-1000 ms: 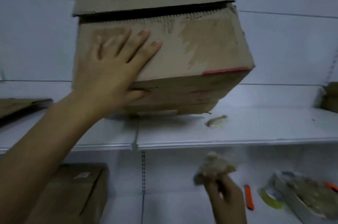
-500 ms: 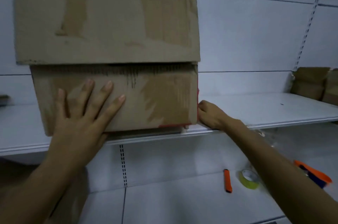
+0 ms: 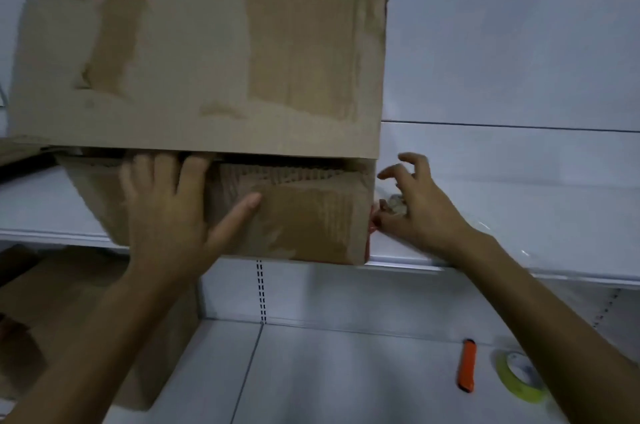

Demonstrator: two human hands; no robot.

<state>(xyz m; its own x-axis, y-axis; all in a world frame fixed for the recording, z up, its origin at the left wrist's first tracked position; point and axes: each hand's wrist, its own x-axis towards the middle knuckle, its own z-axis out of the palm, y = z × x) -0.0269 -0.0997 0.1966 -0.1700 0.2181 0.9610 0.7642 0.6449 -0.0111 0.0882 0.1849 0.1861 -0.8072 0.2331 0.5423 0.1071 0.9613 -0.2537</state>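
Observation:
A worn brown cardboard box [image 3: 207, 77] with red tape on its edges stands on a white shelf [image 3: 519, 215], its front overhanging the shelf's lip. A large flap hangs down over its front face. My left hand [image 3: 166, 215] presses flat on that face, fingertips tucked under the flap's lower edge and thumb stretched to the right. My right hand [image 3: 422, 215] is at the box's lower right corner, fingers spread and loosely curled, thumb by the red tape. A small crumpled wad [image 3: 394, 206] lies just under those fingers; whether they hold it is unclear.
On the shelf below lie an orange utility knife [image 3: 467, 370] and a yellow-green tape roll [image 3: 517, 377] at the right. Another cardboard box [image 3: 69, 302] stands below at the left. Flattened cardboard [image 3: 20, 149] lies on the upper shelf's left end.
The box went from tilted to resting on the shelf. My right hand rose from below to the box's right corner and spread its fingers. My left hand slid up under the flap.

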